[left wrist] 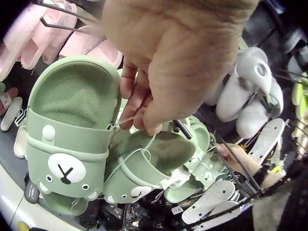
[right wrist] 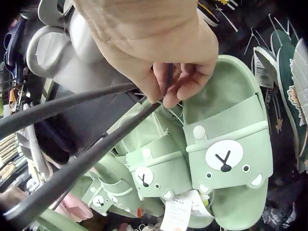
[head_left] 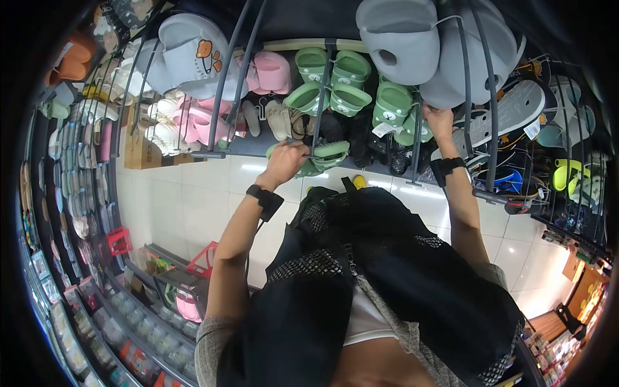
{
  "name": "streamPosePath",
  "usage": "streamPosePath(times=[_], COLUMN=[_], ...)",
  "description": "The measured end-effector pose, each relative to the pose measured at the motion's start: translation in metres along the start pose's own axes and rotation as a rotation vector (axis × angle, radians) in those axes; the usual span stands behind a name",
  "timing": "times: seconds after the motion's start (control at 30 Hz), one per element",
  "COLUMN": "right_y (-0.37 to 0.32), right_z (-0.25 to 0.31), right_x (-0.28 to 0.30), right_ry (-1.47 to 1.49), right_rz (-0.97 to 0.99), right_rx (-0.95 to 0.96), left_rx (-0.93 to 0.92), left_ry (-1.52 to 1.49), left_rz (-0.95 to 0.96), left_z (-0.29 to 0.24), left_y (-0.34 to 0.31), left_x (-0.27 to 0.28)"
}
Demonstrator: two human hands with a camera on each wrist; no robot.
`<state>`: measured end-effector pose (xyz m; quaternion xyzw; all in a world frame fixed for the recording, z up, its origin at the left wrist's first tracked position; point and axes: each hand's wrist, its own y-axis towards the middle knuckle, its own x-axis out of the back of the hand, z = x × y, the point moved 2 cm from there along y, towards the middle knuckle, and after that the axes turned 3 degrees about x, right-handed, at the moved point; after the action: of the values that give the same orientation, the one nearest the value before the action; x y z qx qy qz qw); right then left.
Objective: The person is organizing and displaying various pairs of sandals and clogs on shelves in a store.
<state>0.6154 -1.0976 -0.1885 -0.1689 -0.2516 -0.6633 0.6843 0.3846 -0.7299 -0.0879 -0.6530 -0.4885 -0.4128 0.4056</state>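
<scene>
My left hand (head_left: 287, 161) pinches the clear plastic loop (left wrist: 153, 139) that ties a pair of green slippers (left wrist: 67, 144). White bear faces decorate their straps, and the pair hangs below the fingertips, out at the front end of a rack hook. On the right, my other hand (right wrist: 159, 38) curls its fingers around the dark metal rod (right wrist: 110, 139) of another hook. A clear tie (right wrist: 174, 115) comes out beneath those fingers, toward matching green slippers (right wrist: 231, 149) hanging just below. A white paper tag (right wrist: 177, 211) dangles among them.
More green slippers (head_left: 351, 98) hang between the hands. Large grey slippers (head_left: 396, 42) jut out at upper right, pink ones (head_left: 269, 72) hang to the left, and grey-white sandals (head_left: 516, 109) to the right. Metal rods stick out toward me. A black bag (head_left: 400, 258) covers my front.
</scene>
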Motion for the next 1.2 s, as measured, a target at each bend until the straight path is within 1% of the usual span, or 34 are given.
streamPosePath(times=[0.03, 0.1, 0.17, 0.27, 0.33, 0.37, 0.43, 0.5, 0.57, 0.6, 0.63, 0.67, 0.73, 0.77, 0.8, 0.83, 0.87, 0.9, 0.97, 1.1, 1.17, 1.2], right_y=[-0.005, -0.014, -0.031, -0.058, -0.076, -0.089, -0.115, -0.147, -0.155, -0.161, -0.161, -0.162, -0.161, -0.158, -0.154, -0.149, -0.146, -0.142, -0.136, -0.123, -0.116, -0.113], right_z=[0.002, 0.017, 0.027, 0.069, 0.096, 0.129, 0.176, 0.218, 0.219, 0.221, 0.223, 0.218, 0.202, 0.197, 0.19, 0.187, 0.184, 0.181, 0.18, 0.188, 0.187, 0.187], right_x=[0.001, 0.019, 0.039, 0.059, 0.068, 0.073, 0.069, 0.036, 0.012, -0.004, -0.021, -0.041, -0.08, -0.093, -0.108, -0.115, -0.117, -0.118, -0.109, -0.092, -0.091, -0.092], right_ry=[0.001, -0.09, 0.227, 0.302, 0.243, 0.199, 0.196, 0.337, 0.268, 0.16, 0.051, 0.051, -0.26, -0.258, -0.356, -0.455, -0.457, -0.46, -0.454, -0.344, -0.353, -0.352], right_rz=[0.012, 0.03, 0.025, -0.005, -0.021, -0.052, 0.011, 0.368, 0.457, 0.432, 0.419, 0.414, 0.36, 0.356, 0.437, 0.526, 0.534, 0.522, 0.465, 0.36, 0.33, 0.285], right_rx=[-0.007, 0.096, -0.093, -0.101, -0.014, 0.175, 0.336, 0.356, 0.419, 0.5, 0.596, 0.588, 0.645, 0.64, 0.593, 0.551, 0.513, 0.505, 0.504, 0.441, 0.411, 0.403], left_rx=[0.0, 0.006, -0.03, -0.068, -0.11, -0.148, -0.164, -0.195, -0.24, -0.255, -0.225, -0.202, -0.198, -0.188, -0.198, -0.156, -0.118, -0.132, -0.098, -0.177, -0.128, -0.107], left_ry=[-0.006, -0.015, -0.065, -0.061, -0.061, -0.06, -0.072, -0.083, -0.113, -0.115, -0.148, -0.182, -0.201, -0.221, -0.215, -0.222, -0.226, -0.223, -0.292, -0.265, -0.292, -0.306], left_rz=[0.027, 0.01, -0.036, -0.028, -0.016, -0.011, 0.006, 0.034, -0.028, -0.013, -0.027, -0.032, -0.016, -0.006, 0.0, -0.001, 0.001, 0.003, 0.013, -0.003, 0.024, 0.027], left_z=[0.001, 0.001, 0.006, 0.009, 0.009, 0.008, 0.012, 0.015, 0.016, 0.017, 0.018, 0.019, 0.015, 0.014, 0.016, 0.015, 0.016, 0.018, 0.018, 0.026, 0.027, 0.026], left_y=[0.0, 0.005, 0.007, 0.009, 0.011, 0.012, 0.014, 0.017, 0.02, 0.021, 0.022, 0.022, 0.022, 0.022, 0.023, 0.024, 0.025, 0.028, 0.033, 0.051, 0.064, 0.07], left_x=[0.0, -0.001, -0.007, -0.009, -0.005, -0.003, -0.003, -0.005, -0.005, -0.007, -0.007, -0.006, 0.0, 0.001, 0.003, 0.001, 0.0, 0.003, 0.007, 0.014, 0.016, 0.017])
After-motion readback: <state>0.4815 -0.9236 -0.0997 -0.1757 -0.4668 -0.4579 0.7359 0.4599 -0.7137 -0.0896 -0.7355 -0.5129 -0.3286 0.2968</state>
